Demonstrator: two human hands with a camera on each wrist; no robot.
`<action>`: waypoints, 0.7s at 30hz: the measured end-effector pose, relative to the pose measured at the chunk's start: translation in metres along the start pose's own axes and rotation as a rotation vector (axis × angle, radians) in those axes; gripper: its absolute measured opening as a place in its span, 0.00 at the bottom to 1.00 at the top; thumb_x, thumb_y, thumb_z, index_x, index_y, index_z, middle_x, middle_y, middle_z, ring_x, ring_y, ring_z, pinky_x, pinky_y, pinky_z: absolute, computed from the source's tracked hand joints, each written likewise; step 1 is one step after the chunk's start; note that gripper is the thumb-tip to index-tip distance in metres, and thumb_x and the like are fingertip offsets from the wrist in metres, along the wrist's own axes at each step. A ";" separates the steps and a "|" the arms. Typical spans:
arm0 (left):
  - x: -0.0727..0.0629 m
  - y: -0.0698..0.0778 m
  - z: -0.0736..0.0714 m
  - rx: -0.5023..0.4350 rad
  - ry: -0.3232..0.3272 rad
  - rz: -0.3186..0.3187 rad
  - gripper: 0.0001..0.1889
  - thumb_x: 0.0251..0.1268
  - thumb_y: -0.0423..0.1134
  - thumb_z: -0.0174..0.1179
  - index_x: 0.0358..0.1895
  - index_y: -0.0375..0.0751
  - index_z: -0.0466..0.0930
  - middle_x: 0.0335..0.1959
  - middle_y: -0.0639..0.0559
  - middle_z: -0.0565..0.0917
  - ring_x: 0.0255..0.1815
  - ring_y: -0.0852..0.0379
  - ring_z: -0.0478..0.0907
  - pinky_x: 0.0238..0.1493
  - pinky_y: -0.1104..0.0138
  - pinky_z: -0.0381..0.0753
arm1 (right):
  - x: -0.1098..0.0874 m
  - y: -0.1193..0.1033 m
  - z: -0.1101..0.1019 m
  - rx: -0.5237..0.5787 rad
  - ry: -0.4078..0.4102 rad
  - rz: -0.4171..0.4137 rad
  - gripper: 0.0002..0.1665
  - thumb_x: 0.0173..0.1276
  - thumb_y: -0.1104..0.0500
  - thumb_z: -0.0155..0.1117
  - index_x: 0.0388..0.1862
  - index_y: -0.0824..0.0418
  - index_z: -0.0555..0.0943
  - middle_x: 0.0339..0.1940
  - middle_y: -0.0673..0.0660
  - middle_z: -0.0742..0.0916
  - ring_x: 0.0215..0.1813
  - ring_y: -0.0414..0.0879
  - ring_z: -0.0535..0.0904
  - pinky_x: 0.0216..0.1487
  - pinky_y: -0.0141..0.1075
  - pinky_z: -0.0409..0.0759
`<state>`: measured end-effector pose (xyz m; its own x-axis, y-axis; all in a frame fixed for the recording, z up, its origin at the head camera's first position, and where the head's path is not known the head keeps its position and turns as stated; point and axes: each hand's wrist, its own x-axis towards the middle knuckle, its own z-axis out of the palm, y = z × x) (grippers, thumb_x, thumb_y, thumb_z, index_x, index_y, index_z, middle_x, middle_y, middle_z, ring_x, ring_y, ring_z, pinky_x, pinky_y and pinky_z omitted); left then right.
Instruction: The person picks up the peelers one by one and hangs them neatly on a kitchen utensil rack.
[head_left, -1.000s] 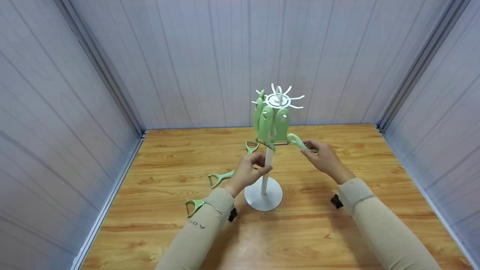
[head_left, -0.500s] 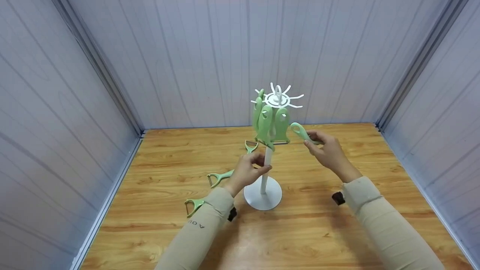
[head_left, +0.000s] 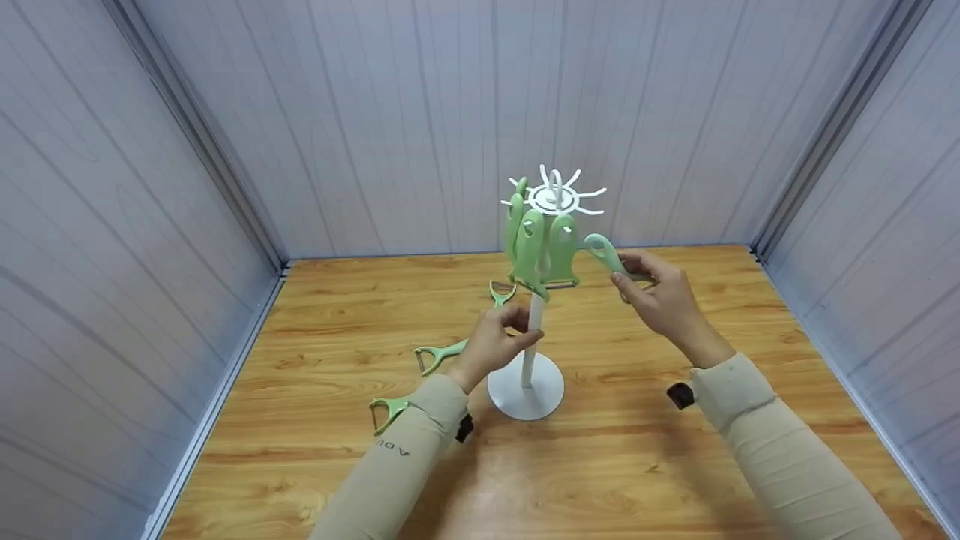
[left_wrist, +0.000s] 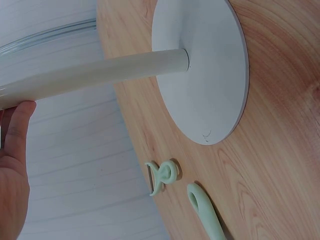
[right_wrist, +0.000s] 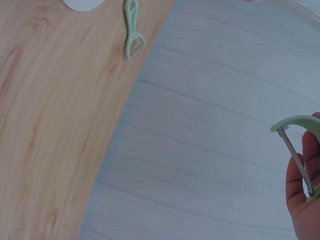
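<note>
A white rotary stand (head_left: 527, 371) rises from a round base (head_left: 549, 390), with hooks (head_left: 592, 193) spread around its top. My left hand (head_left: 491, 345) holds its post, thumb and fingers on either side; the left wrist view shows the fingers against the post (left_wrist: 115, 71). Several green peelers (head_left: 529, 251) hang by their handle holes on the left and near hooks. To the right of these, my right hand (head_left: 664, 296) grips another green peeler (head_left: 602, 250), its looped handle end pointing up toward the stand. The right wrist view shows this peeler's blade (right_wrist: 295, 157) beside the palm.
On the wooden table (head_left: 600, 480), left of the stand, lie three more green peelers: one behind (head_left: 501, 294), one in the middle (head_left: 437, 355) and one in front (head_left: 390, 409), partly behind the left arm. Pale panel walls (head_left: 390, 127) enclose the back and sides.
My right hand has risen and shifted slightly right with its peeler, whose loop now tilts up near the hanging peelers' height. The left hand stays on the post.
</note>
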<state>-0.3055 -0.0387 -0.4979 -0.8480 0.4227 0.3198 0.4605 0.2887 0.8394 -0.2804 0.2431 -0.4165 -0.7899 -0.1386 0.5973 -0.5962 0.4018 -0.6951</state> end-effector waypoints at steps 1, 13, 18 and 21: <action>0.000 0.000 0.000 -0.002 -0.001 -0.001 0.09 0.74 0.35 0.71 0.52 0.35 0.88 0.46 0.42 0.92 0.48 0.48 0.90 0.54 0.50 0.89 | 0.000 -0.002 -0.001 0.000 0.006 -0.012 0.14 0.77 0.73 0.67 0.59 0.75 0.85 0.39 0.69 0.90 0.31 0.35 0.83 0.31 0.23 0.83; 0.001 0.000 0.001 -0.026 0.005 -0.012 0.08 0.73 0.33 0.72 0.49 0.34 0.88 0.44 0.41 0.91 0.47 0.46 0.89 0.54 0.48 0.89 | 0.000 -0.023 -0.006 0.006 0.063 -0.088 0.14 0.74 0.76 0.67 0.56 0.77 0.84 0.37 0.69 0.89 0.37 0.29 0.85 0.33 0.26 0.87; 0.000 0.001 0.001 -0.027 0.007 -0.002 0.08 0.72 0.33 0.72 0.49 0.33 0.88 0.43 0.40 0.91 0.47 0.47 0.89 0.54 0.47 0.89 | 0.000 -0.033 -0.009 -0.024 0.097 -0.142 0.14 0.73 0.76 0.67 0.56 0.75 0.84 0.37 0.63 0.90 0.41 0.28 0.86 0.36 0.23 0.86; 0.000 0.001 0.000 -0.025 0.004 -0.002 0.09 0.72 0.33 0.72 0.49 0.34 0.88 0.43 0.41 0.92 0.47 0.49 0.89 0.54 0.48 0.89 | 0.000 -0.038 -0.011 -0.013 0.115 -0.182 0.15 0.72 0.78 0.66 0.56 0.75 0.84 0.39 0.49 0.91 0.42 0.29 0.85 0.38 0.21 0.84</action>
<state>-0.3049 -0.0379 -0.4969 -0.8501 0.4182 0.3199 0.4519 0.2676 0.8510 -0.2560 0.2372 -0.3857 -0.6476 -0.1061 0.7546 -0.7248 0.3914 -0.5670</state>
